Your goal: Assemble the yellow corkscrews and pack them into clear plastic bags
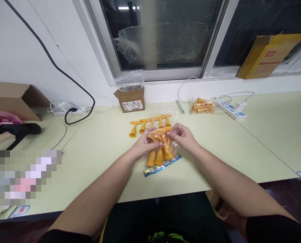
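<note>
Between hands: orange pieces, long axes nearward, flares closest.

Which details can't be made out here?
Head view, hidden: how many yellow pieces the held bag contains; they overlap, and the left hand and right hand cover parts.
Head view, too small: the print on the carton label.
Head view, blurred: whatever lies beneath the pixelated patch.
Head view, cut off by the left edge: part of the black object.

Free tabletop to the right, yellow pieces straight ahead
</note>
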Demonstrator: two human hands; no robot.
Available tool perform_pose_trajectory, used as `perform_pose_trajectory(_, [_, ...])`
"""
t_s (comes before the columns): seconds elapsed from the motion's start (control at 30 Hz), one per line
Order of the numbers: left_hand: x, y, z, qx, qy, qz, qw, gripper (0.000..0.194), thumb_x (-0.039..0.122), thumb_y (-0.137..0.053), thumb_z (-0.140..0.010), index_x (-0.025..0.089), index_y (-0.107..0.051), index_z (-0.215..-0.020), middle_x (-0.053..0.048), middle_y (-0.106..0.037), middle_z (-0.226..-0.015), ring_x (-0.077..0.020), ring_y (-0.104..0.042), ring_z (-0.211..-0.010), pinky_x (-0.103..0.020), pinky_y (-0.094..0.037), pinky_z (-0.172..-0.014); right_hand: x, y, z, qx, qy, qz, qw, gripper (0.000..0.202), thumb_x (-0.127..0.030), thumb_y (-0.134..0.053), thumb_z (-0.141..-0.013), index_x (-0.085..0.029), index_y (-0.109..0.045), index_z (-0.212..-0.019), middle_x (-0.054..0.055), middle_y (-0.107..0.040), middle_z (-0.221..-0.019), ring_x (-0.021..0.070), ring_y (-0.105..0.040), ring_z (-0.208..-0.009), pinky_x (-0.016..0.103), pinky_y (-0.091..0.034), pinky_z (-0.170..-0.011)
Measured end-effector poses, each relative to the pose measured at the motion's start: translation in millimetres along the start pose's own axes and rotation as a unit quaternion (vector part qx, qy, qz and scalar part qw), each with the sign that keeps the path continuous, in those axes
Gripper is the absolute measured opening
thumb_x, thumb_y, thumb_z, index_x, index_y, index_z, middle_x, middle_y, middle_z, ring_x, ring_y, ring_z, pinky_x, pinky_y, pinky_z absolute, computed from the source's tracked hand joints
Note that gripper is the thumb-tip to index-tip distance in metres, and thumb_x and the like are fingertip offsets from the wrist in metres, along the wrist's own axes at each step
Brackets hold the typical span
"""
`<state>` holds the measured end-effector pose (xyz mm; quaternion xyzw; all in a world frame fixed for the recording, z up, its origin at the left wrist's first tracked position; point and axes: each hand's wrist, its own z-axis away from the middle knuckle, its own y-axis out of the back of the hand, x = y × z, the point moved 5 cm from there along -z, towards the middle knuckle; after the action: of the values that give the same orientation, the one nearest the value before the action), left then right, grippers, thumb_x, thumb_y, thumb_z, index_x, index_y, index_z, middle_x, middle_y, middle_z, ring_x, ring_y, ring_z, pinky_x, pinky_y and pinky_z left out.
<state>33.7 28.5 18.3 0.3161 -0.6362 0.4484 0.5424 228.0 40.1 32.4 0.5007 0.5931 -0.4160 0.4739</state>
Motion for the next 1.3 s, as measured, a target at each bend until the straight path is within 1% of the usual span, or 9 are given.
perform_pose_trajectory(0.13, [-8.9,-5.9,1.5,-0.075,0.047,-0.009,0.996,0.081,0.020,-0.098,-0.062,0.022,-0.054,-0.130,-0.013,-0.072,-0.125,-0.0324,-0.071,-0.116,-0.048,-0.053,-0.103,5.3,4.8,-1.2,0.075,-0.006,-0.022,0.997,0.044,-0.057,-0.084,-0.075,-0.023,-0.058,-0.082,0.000,-0.068,-0.075,0.0188,-0.064,-0.070,0.033,-0.055,-0.067])
perform_pose_trajectory(0.23, [-11.2,-2.0,-0.6,-0.040,0.035,-0.013,0.999,0.080,0.018,-0.096,-0.062,0.022,-0.052,-0.129,-0.012,-0.073,-0.120,-0.0304,-0.073,-0.109,-0.045,-0.055,-0.098,5.3,5.8,-1.5,0.079,0.000,-0.032,0.996,0.040,-0.056,-0.081,-0.079,-0.023,-0.059,-0.086,0.000,-0.068,-0.079,0.0201,-0.065,-0.075,0.034,-0.056,-0.071])
perform_pose_trajectory(0.43, [-3.3,3.2,-5.8,0.032,0.002,0.041,0.999,0.067,0.012,-0.079,-0.067,0.023,-0.053,-0.128,-0.007,-0.074,-0.116,-0.0262,-0.073,-0.106,-0.038,-0.057,-0.091,5.0,-8.3,-0.5,-0.135,0.007,-0.048,0.990,0.049,-0.041,-0.083,-0.080,-0.026,-0.062,-0.121,0.004,-0.072,-0.123,0.0251,-0.068,-0.117,0.043,-0.053,-0.106])
perform_pose_trajectory(0.57, [-1.5,8.1,-6.0,0.087,0.002,0.104,0.991,0.067,0.007,-0.068,-0.062,0.025,-0.054,-0.125,-0.003,-0.074,-0.115,-0.0260,-0.071,-0.112,-0.038,-0.057,-0.093,10.0,-14.8,2.4,-0.227,-0.022,-0.063,0.972,0.062,-0.034,-0.084,-0.078,-0.026,-0.058,-0.133,0.007,-0.070,-0.132,0.0264,-0.066,-0.126,0.047,-0.050,-0.111])
perform_pose_trajectory(0.83, [-3.6,-11.8,-3.6,-0.023,-0.043,0.094,0.994,0.086,0.021,-0.085,-0.069,0.026,-0.043,-0.144,-0.012,-0.062,-0.144,-0.0333,-0.059,-0.135,-0.051,-0.047,-0.114,15.9,-20.8,4.5,-0.229,-0.088,-0.048,0.968,0.057,-0.040,-0.091,-0.071,-0.018,-0.067,-0.118,0.008,-0.078,-0.111,0.0266,-0.074,-0.107,0.044,-0.056,-0.102])
perform_pose_trajectory(0.93, [-4.9,-12.3,-0.9,-0.006,-0.026,0.008,1.000,0.087,0.026,-0.094,-0.067,0.021,-0.044,-0.139,-0.017,-0.065,-0.139,-0.0362,-0.061,-0.132,-0.053,-0.048,-0.113,17.5,-21.0,4.8,-0.188,-0.064,-0.015,0.980,0.058,-0.037,-0.092,-0.069,-0.018,-0.068,-0.118,0.007,-0.078,-0.113,0.0271,-0.073,-0.107,0.044,-0.055,-0.103])
perform_pose_trajectory(1.03, [2.2,-10.0,2.8,0.022,-0.006,-0.050,0.998,0.076,0.028,-0.094,-0.069,0.019,-0.050,-0.130,-0.016,-0.070,-0.131,-0.0352,-0.066,-0.126,-0.053,-0.051,-0.109,20.4,-19.5,4.6,-0.150,-0.038,0.008,0.988,0.053,-0.037,-0.088,-0.075,-0.019,-0.067,-0.121,0.008,-0.077,-0.117,0.0268,-0.072,-0.109,0.044,-0.054,-0.104])
perform_pose_trajectory(1.2, [17.7,-16.1,6.5,-0.045,-0.006,-0.123,0.991,0.054,0.030,-0.090,-0.072,0.017,-0.067,-0.119,-0.014,-0.075,-0.122,-0.0344,-0.070,-0.117,-0.050,-0.054,-0.106,21.4,-21.7,3.9,-0.157,-0.021,-0.009,0.987,0.046,-0.039,-0.082,-0.081,-0.020,-0.066,-0.120,0.009,-0.075,-0.121,0.0257,-0.071,-0.111,0.044,-0.054,-0.104])
perform_pose_trajectory(1.3, [20.0,-12.4,8.0,-0.008,-0.027,-0.161,0.987,0.049,0.030,-0.086,-0.075,0.017,-0.068,-0.119,-0.014,-0.075,-0.121,-0.0344,-0.070,-0.117,-0.050,-0.054,-0.105,17.6,-23.3,4.7,-0.182,-0.007,-0.030,0.983,0.053,-0.037,-0.083,-0.082,-0.021,-0.063,-0.128,0.009,-0.073,-0.128,0.0248,-0.069,-0.118,0.043,-0.052,-0.107])
